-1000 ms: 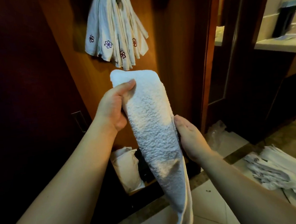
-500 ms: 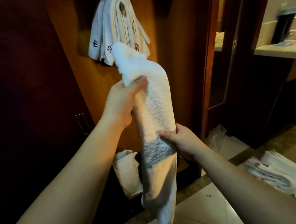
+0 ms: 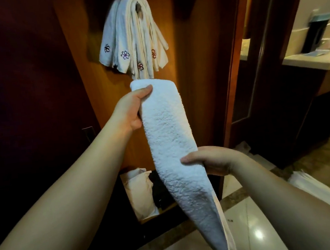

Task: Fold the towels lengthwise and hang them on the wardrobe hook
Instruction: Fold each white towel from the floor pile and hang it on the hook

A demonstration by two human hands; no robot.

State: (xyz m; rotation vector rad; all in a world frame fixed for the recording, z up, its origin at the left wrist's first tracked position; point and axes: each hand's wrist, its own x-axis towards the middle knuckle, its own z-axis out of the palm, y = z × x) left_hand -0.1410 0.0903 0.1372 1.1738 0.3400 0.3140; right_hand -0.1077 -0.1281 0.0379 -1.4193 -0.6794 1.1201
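A white terry towel [image 3: 169,136], folded into a long narrow strip, hangs in front of me. My left hand [image 3: 128,110] grips its top end, thumb across the front. My right hand [image 3: 210,160] grips the strip lower down from the right side, thumb on the front. The towel's lower end trails down toward the floor. Above it, several folded white towels with embroidered flowers [image 3: 133,37] hang over the wardrobe hook [image 3: 138,6], which shows only partly between them.
The hook sits on an orange wooden wardrobe panel [image 3: 192,61]; a dark door [image 3: 20,98] stands to the left. A pale bag [image 3: 140,191] lies in the wardrobe's bottom. A pile of white towels [image 3: 306,181] lies on the tiled floor at right. A vanity counter [image 3: 315,62] is beyond.
The towel's top end, raised near the hanging towels half a second ago, has come back down below them. My right hand now grips farther down the strip, which hangs straighter.
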